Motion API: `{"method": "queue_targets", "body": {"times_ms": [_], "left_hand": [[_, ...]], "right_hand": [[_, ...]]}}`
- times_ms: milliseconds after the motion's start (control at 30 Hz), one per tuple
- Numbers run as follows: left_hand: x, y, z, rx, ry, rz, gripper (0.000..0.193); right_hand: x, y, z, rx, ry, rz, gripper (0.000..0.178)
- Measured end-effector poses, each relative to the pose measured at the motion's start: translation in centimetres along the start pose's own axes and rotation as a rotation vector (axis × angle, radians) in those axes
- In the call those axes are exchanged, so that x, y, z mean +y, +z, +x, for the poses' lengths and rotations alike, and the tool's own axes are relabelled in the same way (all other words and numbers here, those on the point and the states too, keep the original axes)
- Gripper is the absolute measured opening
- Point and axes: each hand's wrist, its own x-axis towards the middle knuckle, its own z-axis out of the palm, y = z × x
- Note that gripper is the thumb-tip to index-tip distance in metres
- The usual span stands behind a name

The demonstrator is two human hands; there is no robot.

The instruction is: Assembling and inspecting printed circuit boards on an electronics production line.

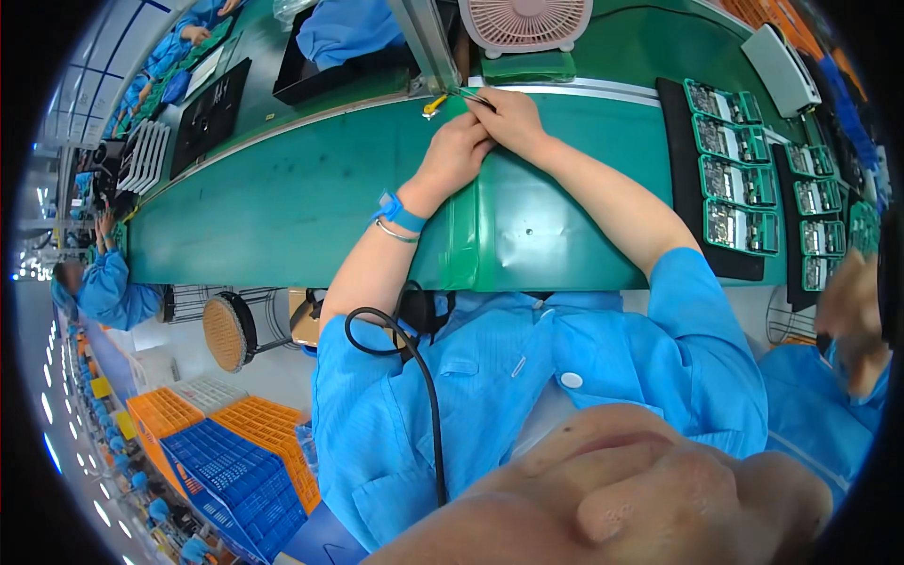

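Note:
My two hands meet at the far edge of the green work mat (311, 198). My left hand (457, 155), with a blue wrist strap (400, 213) and a thin bracelet on its wrist, has its fingers curled in against the other hand. Whatever it may hold is hidden. Closed fingers of my right hand (508, 122) are around a slim dark and green object (476, 98), too small to name. Just left of the fingertips a yellow clip (435, 105) sits at the foot of a metal post (426, 42).
Green-framed circuit boards (739, 179) lie in rows on black mats at the right. A pink fan (527, 21) stands beyond the hands. A black tray (353, 73) with blue cloth is at the back left. Co-workers sit at both sides; a stool (229, 331) and crates (235, 471) stand lower left.

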Motion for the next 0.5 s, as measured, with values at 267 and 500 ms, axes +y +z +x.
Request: {"method": "queue_targets", "body": {"times_ms": [267, 500], "left_hand": [[-0.1, -0.3, -1.4, 0.031, 0.011, -0.006, 0.016], [-1.4, -1.8, -1.3, -0.033, -0.021, -0.003, 0.021]], "right_hand": [[-0.4, 0.6, -0.7, -0.004, -0.041, -0.017, 0.028], [-1.2, 2.2, -0.1, 0.063, -0.054, 0.07, 0.027]]}}
